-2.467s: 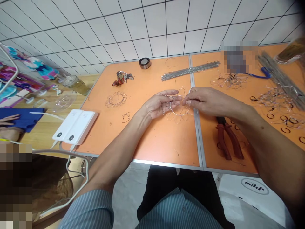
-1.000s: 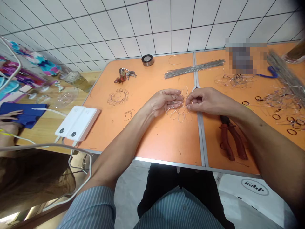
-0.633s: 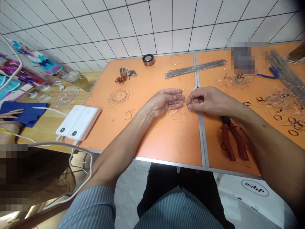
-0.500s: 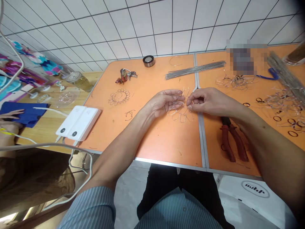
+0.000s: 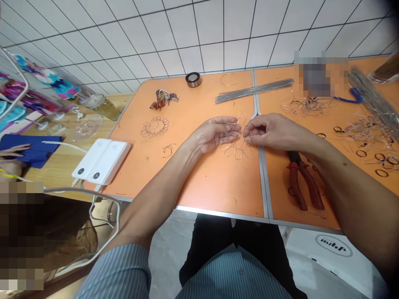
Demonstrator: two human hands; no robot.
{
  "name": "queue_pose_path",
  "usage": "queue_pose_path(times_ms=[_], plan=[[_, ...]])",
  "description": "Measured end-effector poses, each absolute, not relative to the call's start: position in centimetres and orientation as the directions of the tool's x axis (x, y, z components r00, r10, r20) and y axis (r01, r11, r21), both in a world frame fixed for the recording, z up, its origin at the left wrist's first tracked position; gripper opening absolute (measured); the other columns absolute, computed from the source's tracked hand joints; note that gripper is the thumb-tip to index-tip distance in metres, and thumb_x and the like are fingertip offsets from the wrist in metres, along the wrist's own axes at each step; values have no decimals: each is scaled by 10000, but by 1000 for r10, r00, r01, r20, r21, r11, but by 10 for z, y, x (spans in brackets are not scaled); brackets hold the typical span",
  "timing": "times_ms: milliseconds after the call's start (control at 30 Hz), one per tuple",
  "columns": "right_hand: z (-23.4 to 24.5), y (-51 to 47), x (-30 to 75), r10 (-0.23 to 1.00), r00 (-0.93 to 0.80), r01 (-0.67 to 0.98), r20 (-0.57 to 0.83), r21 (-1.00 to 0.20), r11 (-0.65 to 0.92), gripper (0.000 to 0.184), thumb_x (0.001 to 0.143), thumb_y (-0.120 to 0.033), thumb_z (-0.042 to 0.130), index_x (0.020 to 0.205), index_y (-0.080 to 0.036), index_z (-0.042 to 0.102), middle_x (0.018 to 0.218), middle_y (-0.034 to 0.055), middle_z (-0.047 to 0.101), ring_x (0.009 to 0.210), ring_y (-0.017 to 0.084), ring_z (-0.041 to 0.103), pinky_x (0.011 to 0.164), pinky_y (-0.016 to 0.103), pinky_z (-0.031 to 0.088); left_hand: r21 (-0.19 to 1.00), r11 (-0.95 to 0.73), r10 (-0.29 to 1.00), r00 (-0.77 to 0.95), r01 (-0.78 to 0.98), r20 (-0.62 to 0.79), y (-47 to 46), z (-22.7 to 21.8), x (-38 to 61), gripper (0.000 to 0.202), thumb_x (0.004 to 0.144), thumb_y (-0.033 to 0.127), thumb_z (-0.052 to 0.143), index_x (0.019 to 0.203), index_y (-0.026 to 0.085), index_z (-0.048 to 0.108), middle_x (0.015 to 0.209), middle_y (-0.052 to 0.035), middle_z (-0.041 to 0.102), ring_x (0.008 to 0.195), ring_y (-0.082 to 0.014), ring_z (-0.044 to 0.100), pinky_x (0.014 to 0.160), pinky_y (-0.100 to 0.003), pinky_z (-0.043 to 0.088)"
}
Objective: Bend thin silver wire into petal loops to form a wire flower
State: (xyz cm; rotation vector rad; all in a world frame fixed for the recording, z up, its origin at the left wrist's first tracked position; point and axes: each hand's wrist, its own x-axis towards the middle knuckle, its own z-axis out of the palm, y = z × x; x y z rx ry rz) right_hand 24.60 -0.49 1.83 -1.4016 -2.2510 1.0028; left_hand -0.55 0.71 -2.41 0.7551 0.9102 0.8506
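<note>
Wire flower [image 5: 237, 146] still pinched, L hand [image 5: 212, 133], R hand [image 5: 271, 132], amber jar [image 5: 102, 107]

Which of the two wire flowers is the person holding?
The looser wire flower held between the left hand and right hand; the tighter wire flower lies untouched on the orange table to their left.

Toward the table edge [image 5: 305, 226] — red-handled pliers [image 5: 301, 180] stand in the right hand's [image 5: 274, 132] path.
</note>
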Motion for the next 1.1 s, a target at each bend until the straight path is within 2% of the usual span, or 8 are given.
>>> queue_pose_path(times_ms=[133, 333, 467, 667, 833, 1100], plan=[[18, -5, 247, 873, -476, 651, -100, -709, 274, 150, 827, -294, 832, 969, -261, 869, 766, 1, 641, 735, 211, 578, 736, 371, 436, 843, 451, 870, 356, -292, -341, 9, -29, -7, 279, 891, -29, 778, 1108, 146, 798, 1058, -118, 918, 910, -196, 893, 928, -324, 690], [18, -4, 247, 876, -470, 661, -108, -701, 268, 146, 832, -301, 846, 972, -270, 872, 771, 6, 653, 740, 218, 589, 739, 376, 445, 848, 437, 878, 348, -299, -329, 9, -31, -8, 243, 876, -39, 775, 1019, 157, 746, 1007, -106, 907, 895, -194, 889, 919, -324, 685], [19, -4, 246, 879, -466, 660, -99, -701, 271, 157, 818, -294, 826, 964, -264, 874, 760, 4, 660, 733, 212, 585, 732, 371, 447, 853, 438, 875, 352, -285, -332, 9, -29, -8, 240, 868, -47, 758, 997, 154, 748, 1030, -108, 908, 919, -189, 891, 951, -326, 687], [22, -6, 245, 876, -470, 664, -107, -697, 272, 165, 811, -316, 825, 962, -265, 869, 729, -6, 625, 717, 210, 572, 724, 371, 440, 859, 433, 874, 361, -272, -326, 8, -28, -8, 202, 878, -41, 730, 928, 152, 763, 1043, -113, 907, 903, -176, 885, 924, -307, 690], [23, -7, 245, 876, -466, 662, -124, -706, 252, 165, 824, -335, 834, 972, -270, 868, 747, -5, 624, 734, 214, 577, 725, 372, 433, 860, 430, 875, 360, -275, -323, 9, -30, -8, 210, 864, -47, 742, 924, 152, 774, 1036, -114, 901, 930, -185, 886, 969, -330, 694], [22, -6, 245, 874, -469, 672, -125, -692, 262, 158, 827, -299, 829, 976, -268, 871, 752, -6, 646, 730, 211, 584, 739, 368, 442, 866, 417, 878, 370, -276, -305, 9, -31, -8, 229, 844, -51, 755, 951, 150, 777, 1050, -105, 900, 914, -177, 880, 941, -316, 688]])
